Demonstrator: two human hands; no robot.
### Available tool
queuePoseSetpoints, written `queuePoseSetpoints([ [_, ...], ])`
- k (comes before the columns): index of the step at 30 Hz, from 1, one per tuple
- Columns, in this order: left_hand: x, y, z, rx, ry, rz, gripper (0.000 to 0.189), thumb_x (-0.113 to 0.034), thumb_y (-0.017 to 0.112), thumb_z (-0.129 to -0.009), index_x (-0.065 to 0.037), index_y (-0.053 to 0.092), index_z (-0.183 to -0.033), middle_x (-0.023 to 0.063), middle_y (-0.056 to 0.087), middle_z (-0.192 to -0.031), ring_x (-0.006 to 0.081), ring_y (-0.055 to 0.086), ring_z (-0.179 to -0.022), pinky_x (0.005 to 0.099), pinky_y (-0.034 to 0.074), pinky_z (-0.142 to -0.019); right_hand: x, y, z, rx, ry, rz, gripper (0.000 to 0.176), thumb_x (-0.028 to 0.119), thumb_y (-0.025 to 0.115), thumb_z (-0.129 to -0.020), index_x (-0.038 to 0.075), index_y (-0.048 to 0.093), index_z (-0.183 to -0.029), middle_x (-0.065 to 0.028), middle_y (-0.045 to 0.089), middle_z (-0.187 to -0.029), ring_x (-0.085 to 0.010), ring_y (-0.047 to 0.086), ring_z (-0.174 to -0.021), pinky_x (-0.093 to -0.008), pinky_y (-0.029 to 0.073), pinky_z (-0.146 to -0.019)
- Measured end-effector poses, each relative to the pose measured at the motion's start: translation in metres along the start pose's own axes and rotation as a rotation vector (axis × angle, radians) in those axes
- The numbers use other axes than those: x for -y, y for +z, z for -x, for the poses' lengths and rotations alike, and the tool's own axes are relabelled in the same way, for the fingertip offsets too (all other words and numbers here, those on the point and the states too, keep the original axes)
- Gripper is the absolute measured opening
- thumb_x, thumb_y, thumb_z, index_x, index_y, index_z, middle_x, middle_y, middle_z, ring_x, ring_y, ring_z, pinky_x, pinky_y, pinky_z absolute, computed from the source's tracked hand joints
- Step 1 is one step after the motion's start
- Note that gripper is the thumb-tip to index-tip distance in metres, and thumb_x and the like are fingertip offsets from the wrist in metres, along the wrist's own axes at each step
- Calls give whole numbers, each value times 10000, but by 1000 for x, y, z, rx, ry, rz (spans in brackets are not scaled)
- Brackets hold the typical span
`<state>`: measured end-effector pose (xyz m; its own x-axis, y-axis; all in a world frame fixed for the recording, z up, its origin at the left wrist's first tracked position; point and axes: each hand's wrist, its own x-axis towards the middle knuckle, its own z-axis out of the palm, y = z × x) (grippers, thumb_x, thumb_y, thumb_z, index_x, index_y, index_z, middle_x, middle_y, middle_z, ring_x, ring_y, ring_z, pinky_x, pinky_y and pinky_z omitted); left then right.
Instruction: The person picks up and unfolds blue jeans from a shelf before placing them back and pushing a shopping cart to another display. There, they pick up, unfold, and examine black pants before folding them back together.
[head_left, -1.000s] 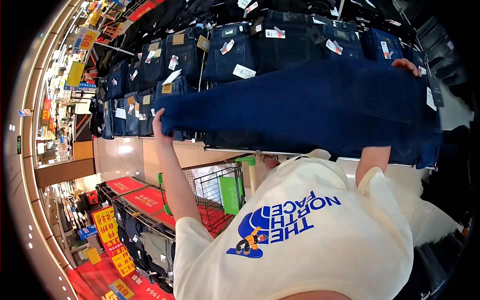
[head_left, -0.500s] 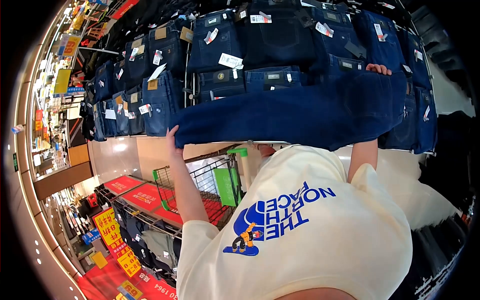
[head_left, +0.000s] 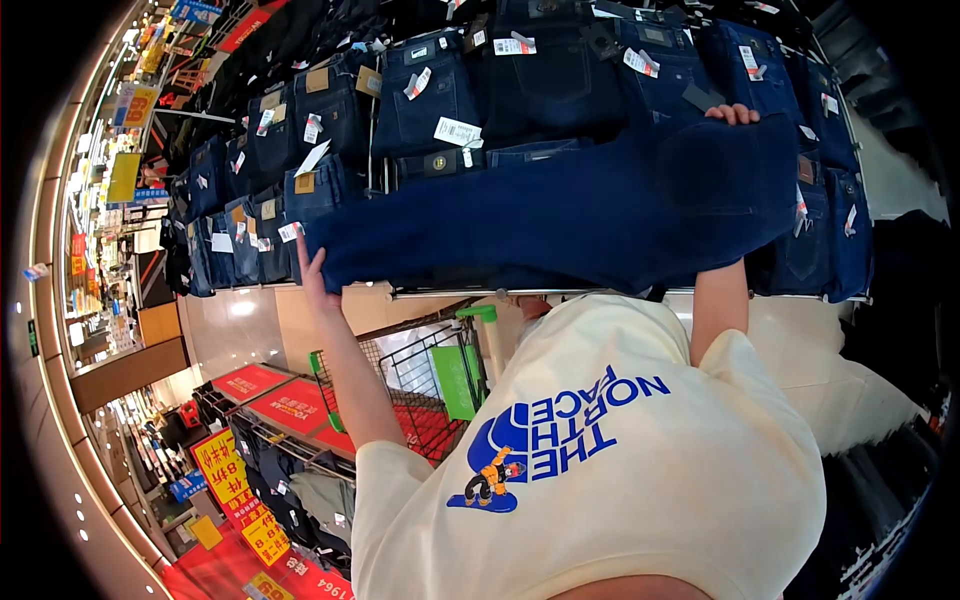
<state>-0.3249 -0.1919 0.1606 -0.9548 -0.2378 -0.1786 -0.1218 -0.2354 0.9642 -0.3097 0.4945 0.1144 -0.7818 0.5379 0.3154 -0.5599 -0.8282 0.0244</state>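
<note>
While arms extend, left hand, right hand, seemingly gripping jeans

The dark blue jeans stretch out horizontally, legs together.

The cream T-shirt carries "THE NORTH FACE" in blue capitals, upside down in this view, beside a small cartoon figure on a blue shape. A yellow sign at lower left shows a large "8" among red Chinese characters, and the red banner below it shows "1964". The tags on the racked jeans are too small to read.
</note>
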Motion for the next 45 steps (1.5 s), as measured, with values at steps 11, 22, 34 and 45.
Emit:
queuePoseSetpoints([
  [11,-1,38,26,-47,-10,71,647,18,554,-948,-201,415,-1540,154,445,-1523,312,523,-1324,420,480,-1074,1,-52,8,102,30,-138,243,283,502,-1067,98,660,-1063,-56,655,-947,-177,604,-834,-329,474,-859],
  [22,52,281,98,407,388,-548,546,62,531,-885,-39,548,-1421,146,557,-1456,248,502,-1374,336,351,-1159,-8,17,23,0,84,72,186,207,508,-1064,85,643,-1026,-61,609,-906,-181,557,-832,-360,462,-906],
  [34,227,329,184,1097,58,-887,807,38,593,-829,-63,265,-1560,216,282,-1602,400,438,-1383,391,415,-1134,-58,4,34,132,120,527,358,332,653,-959,8,670,-1110,-111,672,-1055,-222,642,-959,-381,493,-927],
  [45,266,280,172,1125,-310,-587,513,-115,624,-911,3,496,-1393,157,556,-1349,267,589,-1173,349,519,-946,-252,41,107,616,605,1942,584,531,717,-857,18,715,-1136,-211,716,-1052,-367,688,-995,-408,521,-896],
])
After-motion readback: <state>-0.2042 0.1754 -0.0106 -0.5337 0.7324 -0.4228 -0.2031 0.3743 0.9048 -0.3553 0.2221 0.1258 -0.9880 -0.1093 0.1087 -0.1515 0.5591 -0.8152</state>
